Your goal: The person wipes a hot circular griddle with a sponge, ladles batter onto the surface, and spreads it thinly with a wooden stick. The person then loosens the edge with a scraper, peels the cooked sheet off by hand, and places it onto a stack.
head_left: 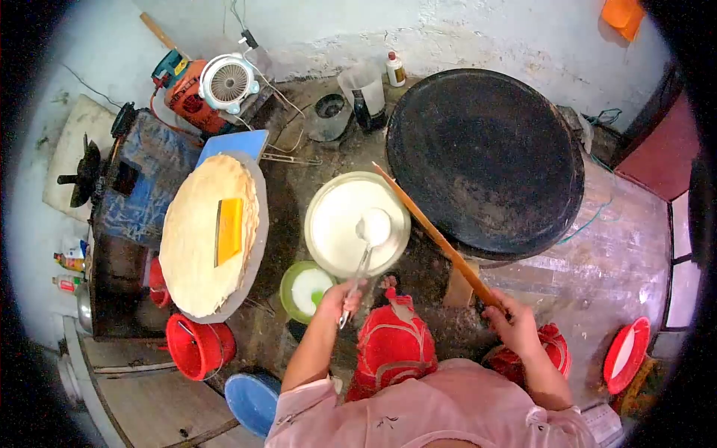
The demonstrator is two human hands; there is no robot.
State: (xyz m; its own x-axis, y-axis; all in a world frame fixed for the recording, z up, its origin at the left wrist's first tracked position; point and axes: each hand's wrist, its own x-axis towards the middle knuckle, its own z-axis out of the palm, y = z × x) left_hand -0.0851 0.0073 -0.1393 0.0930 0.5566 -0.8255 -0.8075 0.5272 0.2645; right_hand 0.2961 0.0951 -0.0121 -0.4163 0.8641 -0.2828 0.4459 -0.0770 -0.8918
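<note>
My left hand [342,299] is closed round the handle of a metal ladle [365,263]. The ladle's bowl sits in a wide pot [309,237] of creamy white batter [340,216]. My right hand [514,322] grips one end of a long, thin wooden stick [441,240]. Its far end points up and left, over the gap between the pot and a large round black griddle [482,160]. No food shows on the griddle. Beside the pot, near my left hand, a small green bowl [286,290] contains white stuff and a green utensil.
At the left, a stack of thin round flatbreads [198,246] carries a yellow scraper [231,231]. Red bucket [196,351] and blue basin [254,403] stand below. A blower [228,82], clear jug [363,82] and bottle [395,70] line the wall. A red basin [618,379] is at right.
</note>
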